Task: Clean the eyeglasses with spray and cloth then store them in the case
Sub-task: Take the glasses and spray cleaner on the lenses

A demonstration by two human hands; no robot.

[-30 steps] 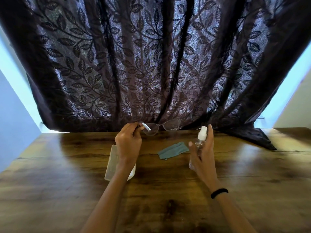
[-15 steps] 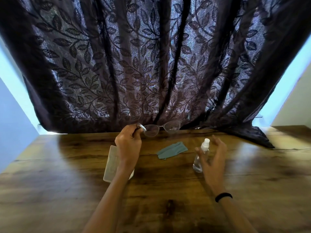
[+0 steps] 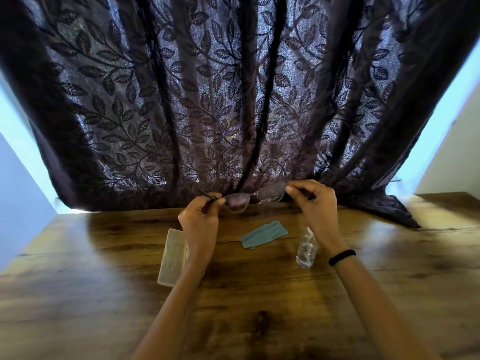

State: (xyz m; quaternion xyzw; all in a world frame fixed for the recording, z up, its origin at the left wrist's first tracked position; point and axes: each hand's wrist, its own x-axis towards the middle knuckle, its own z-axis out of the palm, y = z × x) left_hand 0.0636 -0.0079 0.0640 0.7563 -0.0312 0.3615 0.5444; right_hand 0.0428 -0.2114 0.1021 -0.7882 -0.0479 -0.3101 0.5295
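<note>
Eyeglasses (image 3: 253, 200) held up off the table (image 3: 104, 294) between both my hands, in front of the dark leaf-patterned curtain (image 3: 233, 100). My left hand (image 3: 201, 220) is closed at the frame's 9 o'clock end, thumb and forefinger pinched on the hinge, with the dark temple arm sticking out past my knuckles toward 10 o'clock. My right hand (image 3: 315, 203) is closed at the 3 o'clock end, fingertips (image 3: 289, 189) nipped on the outer edge of that lens. Frame sits slightly tilted, right side higher than left. Lenses look hazy; cannot tell whether that is spray or the curtain showing through. On the table: folded teal cloth (image 3: 263, 233) lies flat at 6 o'clock of the glasses, between my two wrists, touching neither. Clear spray bottle (image 3: 306, 252) stands upright at 3 o'clock of the cloth, just beside my right wrist, its top hidden behind the wrist. Pale translucent case (image 3: 172, 257) lies at 9 o'clock of the cloth, its near right edge covered by my left forearm; cannot tell whether it is open or closed. Black band (image 3: 341, 257) on my right wrist.
</note>
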